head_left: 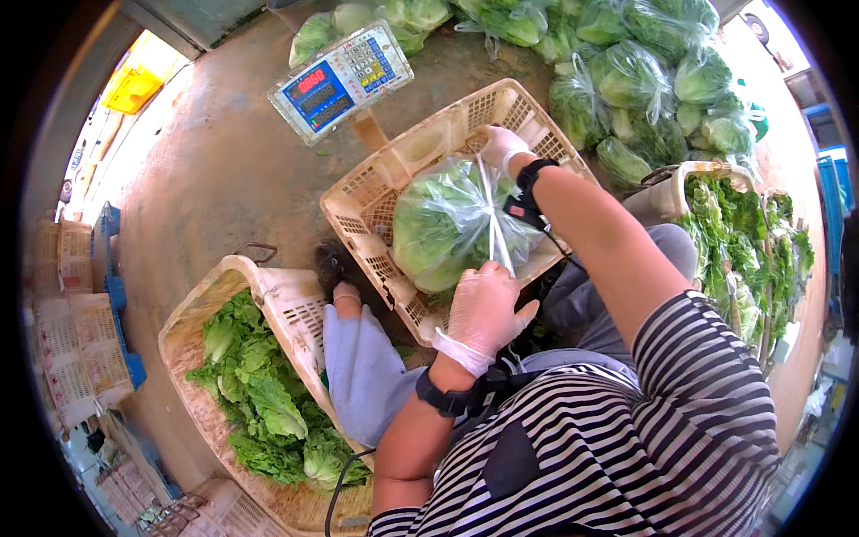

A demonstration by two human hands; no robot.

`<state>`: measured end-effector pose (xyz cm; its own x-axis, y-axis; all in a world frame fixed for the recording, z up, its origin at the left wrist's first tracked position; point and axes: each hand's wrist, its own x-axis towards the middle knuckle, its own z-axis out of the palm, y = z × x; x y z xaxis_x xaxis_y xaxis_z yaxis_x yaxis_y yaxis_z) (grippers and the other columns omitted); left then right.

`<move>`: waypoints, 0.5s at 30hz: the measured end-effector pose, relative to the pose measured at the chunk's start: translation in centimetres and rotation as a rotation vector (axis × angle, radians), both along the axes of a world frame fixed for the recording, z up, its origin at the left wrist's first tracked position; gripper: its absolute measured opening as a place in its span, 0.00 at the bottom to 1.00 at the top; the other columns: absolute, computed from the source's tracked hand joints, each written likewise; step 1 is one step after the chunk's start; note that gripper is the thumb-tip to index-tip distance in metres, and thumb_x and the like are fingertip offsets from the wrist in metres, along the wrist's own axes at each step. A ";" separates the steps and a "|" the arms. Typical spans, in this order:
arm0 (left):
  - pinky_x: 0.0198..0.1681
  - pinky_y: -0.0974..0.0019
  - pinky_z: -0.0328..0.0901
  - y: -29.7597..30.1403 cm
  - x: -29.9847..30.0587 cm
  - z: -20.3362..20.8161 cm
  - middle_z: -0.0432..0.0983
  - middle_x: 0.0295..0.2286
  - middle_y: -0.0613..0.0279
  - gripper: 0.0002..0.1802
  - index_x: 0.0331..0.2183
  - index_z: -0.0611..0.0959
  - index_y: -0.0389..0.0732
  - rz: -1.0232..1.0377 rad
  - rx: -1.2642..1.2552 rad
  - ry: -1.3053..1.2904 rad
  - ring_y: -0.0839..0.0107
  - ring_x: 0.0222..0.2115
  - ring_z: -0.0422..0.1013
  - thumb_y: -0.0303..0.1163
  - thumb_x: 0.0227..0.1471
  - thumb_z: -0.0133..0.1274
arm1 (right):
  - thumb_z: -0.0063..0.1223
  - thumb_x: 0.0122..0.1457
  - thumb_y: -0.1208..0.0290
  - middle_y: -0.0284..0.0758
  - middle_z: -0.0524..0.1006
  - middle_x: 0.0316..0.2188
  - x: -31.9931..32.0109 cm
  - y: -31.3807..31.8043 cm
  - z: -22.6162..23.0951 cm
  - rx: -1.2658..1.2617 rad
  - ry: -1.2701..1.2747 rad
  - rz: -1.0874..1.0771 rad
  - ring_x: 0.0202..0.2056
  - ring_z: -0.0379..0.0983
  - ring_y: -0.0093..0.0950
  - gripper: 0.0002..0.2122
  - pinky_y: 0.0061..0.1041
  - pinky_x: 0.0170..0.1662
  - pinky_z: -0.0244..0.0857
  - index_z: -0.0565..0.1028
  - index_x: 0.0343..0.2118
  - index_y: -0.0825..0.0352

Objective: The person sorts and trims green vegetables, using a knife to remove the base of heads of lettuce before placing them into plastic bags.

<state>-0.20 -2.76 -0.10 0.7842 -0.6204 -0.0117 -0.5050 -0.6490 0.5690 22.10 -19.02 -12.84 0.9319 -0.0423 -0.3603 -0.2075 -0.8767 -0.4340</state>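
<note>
A clear plastic bag full of green leafy heads rests in a cream plastic crate in front of me. Its twisted neck stretches in a tight white strand between my hands. My left hand, in a thin translucent glove, is closed on the near end of the bag's plastic, thumb sticking out to the right. Toward the crate's far corner, my gloved right hand grips the other end of the plastic, its fingertips partly hidden.
Beyond the crate stands a scale display. Filled vegetable bags pile up at the far right. A crate of loose leaves sits by my left leg, another crate of greens to my right. Stacked crates line the left side.
</note>
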 end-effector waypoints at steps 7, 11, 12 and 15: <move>0.34 0.57 0.61 1.3 0.0 -1.0 0.69 0.19 0.56 0.19 0.16 0.76 0.38 0.086 -0.130 0.025 0.59 0.29 0.67 0.46 0.37 0.58 | 0.54 0.45 0.64 0.40 0.74 0.43 -0.5 1.6 -1.6 0.118 -0.044 -0.217 0.47 0.69 0.37 0.18 0.30 0.49 0.62 0.74 0.43 0.55; 0.40 0.58 0.62 2.7 0.1 -0.6 0.71 0.26 0.48 0.20 0.18 0.74 0.36 0.265 -0.381 0.160 0.53 0.35 0.68 0.44 0.42 0.57 | 0.57 0.47 0.61 0.38 0.79 0.28 -1.8 -1.8 2.5 0.164 -0.273 -0.240 0.30 0.76 0.32 0.14 0.27 0.35 0.68 0.78 0.36 0.62; 0.42 0.59 0.61 2.9 0.2 -0.4 0.72 0.29 0.47 0.19 0.20 0.75 0.35 0.327 -0.371 0.140 0.52 0.37 0.68 0.43 0.45 0.56 | 0.55 0.51 0.55 0.35 0.77 0.21 -1.9 -3.5 1.9 0.365 -0.257 -0.247 0.22 0.72 0.26 0.16 0.24 0.26 0.65 0.78 0.31 0.66; 0.44 0.61 0.61 4.1 1.1 -0.7 0.72 0.33 0.49 0.18 0.26 0.76 0.35 0.527 -0.247 0.158 0.54 0.38 0.68 0.42 0.46 0.56 | 0.44 0.57 0.46 0.29 0.68 0.11 -5.1 -4.7 6.7 0.403 0.290 -0.207 0.13 0.63 0.20 0.23 0.20 0.16 0.53 0.75 0.25 0.66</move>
<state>0.92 1.38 -0.84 0.9873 -0.1479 -0.0582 -0.0482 -0.6275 0.7771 17.04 -23.73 -6.14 0.7786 -0.0196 -0.6273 -0.5197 -0.5803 -0.6270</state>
